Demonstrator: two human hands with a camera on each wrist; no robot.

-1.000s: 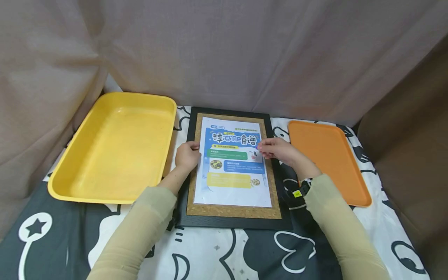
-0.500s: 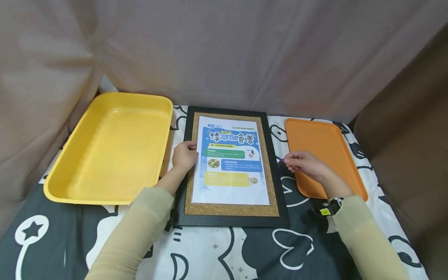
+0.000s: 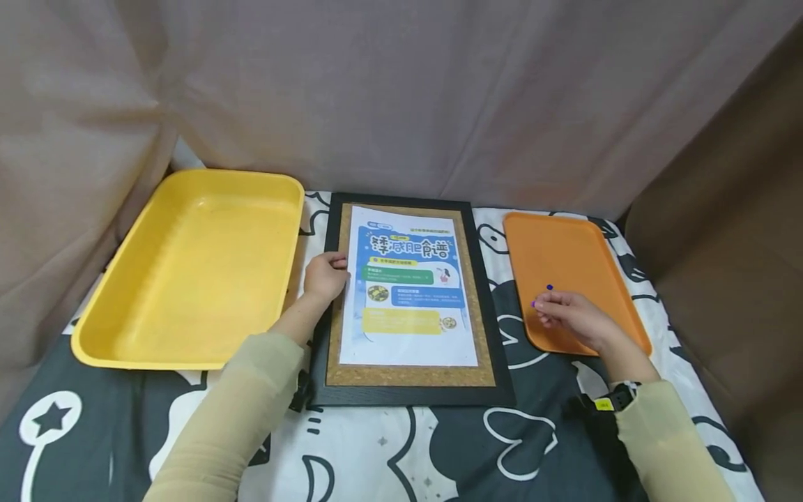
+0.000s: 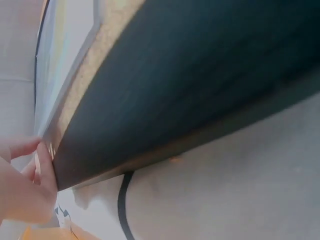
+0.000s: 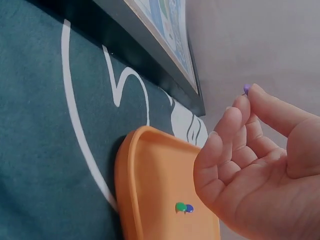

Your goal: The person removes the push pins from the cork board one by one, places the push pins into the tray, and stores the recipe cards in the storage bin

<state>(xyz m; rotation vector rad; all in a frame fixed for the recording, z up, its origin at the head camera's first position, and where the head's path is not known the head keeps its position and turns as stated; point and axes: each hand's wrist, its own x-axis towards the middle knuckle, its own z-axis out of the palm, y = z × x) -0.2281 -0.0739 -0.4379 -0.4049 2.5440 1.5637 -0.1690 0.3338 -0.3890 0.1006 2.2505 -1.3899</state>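
My right hand (image 3: 567, 317) pinches a small purple pushpin (image 5: 246, 89) between thumb and forefinger, above the orange tray (image 3: 558, 244). A green pushpin (image 5: 181, 206) and a blue pushpin (image 5: 189, 208) lie close together on that tray in the right wrist view. My left hand (image 3: 326, 277) is at the left side of the black-framed cork board (image 3: 414, 376), thumb and forefinger meeting at the edge of a printed paper sheet (image 3: 408, 348). That sheet lies over the cork, with blue, green and yellow blocks on it.
A large yellow tray (image 3: 188, 279) stands left of the board, close to my left forearm. Beneath everything runs a patterned dark and white cloth (image 3: 351, 453). Grey-brown curtains (image 3: 401, 90) hang behind and at the sides.
My right hand has left the sheet's right edge and moved right, over the orange tray, with the purple pushpin in its fingertips. My left hand keeps its place; the view has shifted slightly.
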